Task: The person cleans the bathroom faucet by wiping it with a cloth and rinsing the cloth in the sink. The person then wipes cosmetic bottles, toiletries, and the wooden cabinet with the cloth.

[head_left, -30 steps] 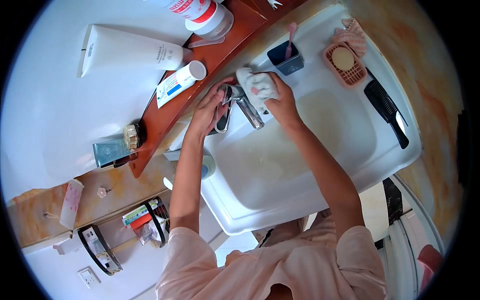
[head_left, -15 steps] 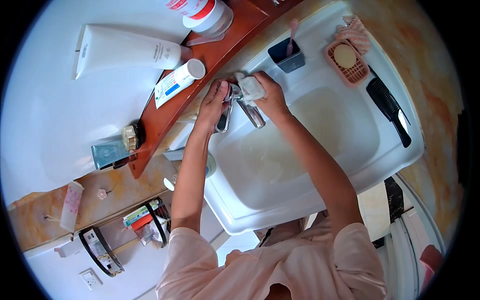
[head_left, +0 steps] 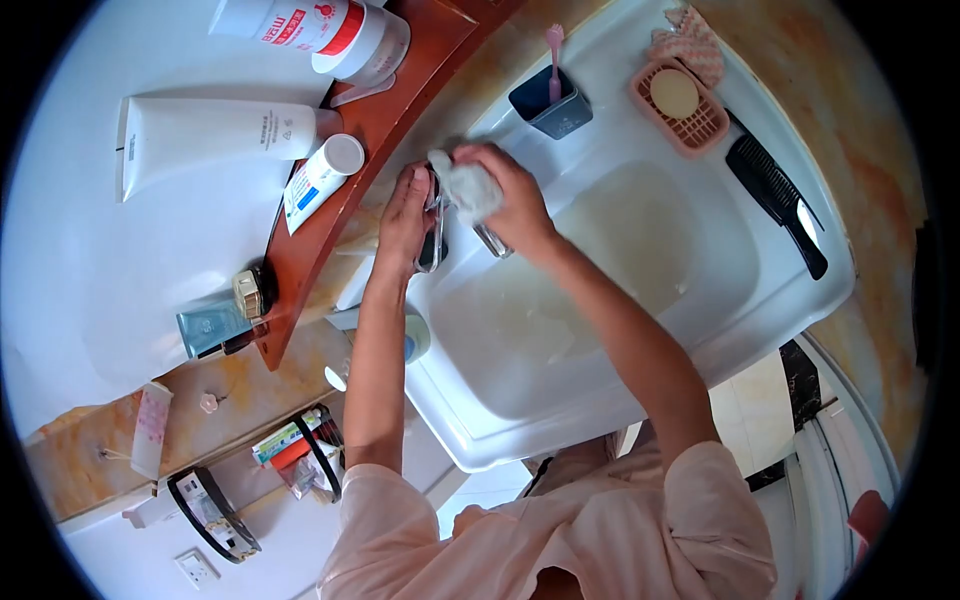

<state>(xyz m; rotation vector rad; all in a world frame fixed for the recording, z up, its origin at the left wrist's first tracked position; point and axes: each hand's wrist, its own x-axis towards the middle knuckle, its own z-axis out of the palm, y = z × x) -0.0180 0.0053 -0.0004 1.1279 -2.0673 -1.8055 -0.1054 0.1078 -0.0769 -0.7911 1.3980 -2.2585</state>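
My right hand (head_left: 515, 200) grips a crumpled whitish cloth (head_left: 472, 190), pressed over the top of the chrome faucet. Below the cloth, the end of the faucet (head_left: 493, 241) spout shows above the basin. My left hand (head_left: 405, 218) is closed around the faucet's handle side, and its fingertips are partly hidden. The white sink (head_left: 470, 420) holds cloudy, yellowish water (head_left: 630, 240).
On the sink's far rim stand a dark cup (head_left: 550, 115) with a pink toothbrush, a pink soap dish (head_left: 705, 125) with soap, and a black comb (head_left: 770, 185). A wooden shelf (head_left: 400, 110) with several tubes and bottles overhangs at the left.
The right hand and cloth have shifted left across the top of the faucet, covering more of it. The left hand stays at the handle. The whole view has shifted slightly.
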